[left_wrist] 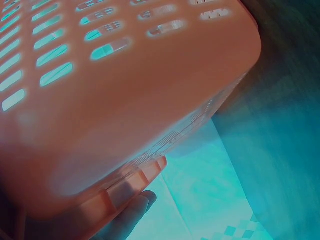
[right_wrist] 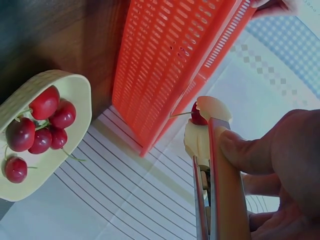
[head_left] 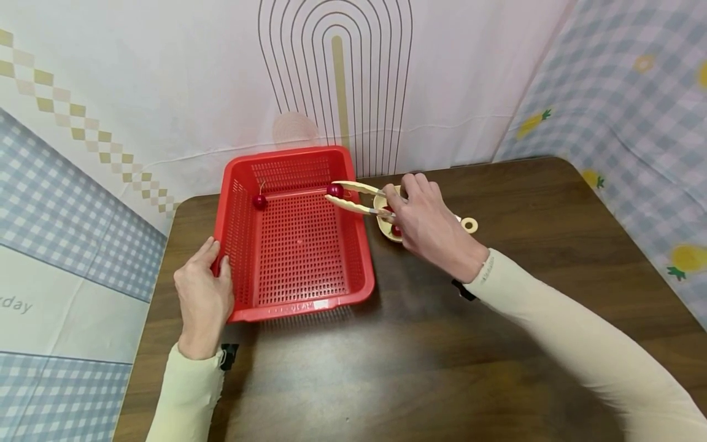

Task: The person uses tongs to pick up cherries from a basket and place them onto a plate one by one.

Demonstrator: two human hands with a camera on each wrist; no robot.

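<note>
My right hand (head_left: pixel 436 224) grips a pair of cream tongs (head_left: pixel 361 188). Pinched between the tong tips is a dark red cherry (head_left: pixel 334 191) with a stem, over the right side of a red plastic basket (head_left: pixel 361 276). Inside the basket, near its back left corner, another cherry (head_left: pixel 260 201) lies with its stem up. My left hand (head_left: pixel 205 294) holds the basket's left rim, thumb on the inner side. Under the right hand sits a cream bowl (right_wrist: pixel 82 95) with several cherries (right_wrist: pixel 45 102), partly hidden in the head view.
The basket stands on a dark wooden table (head_left: pixel 420 368) near its back edge. Beyond the bowl shows a cream ring-shaped handle end (head_left: pixel 469 225). A patterned cloth (head_left: pixel 469 80) hangs behind the table and along both sides.
</note>
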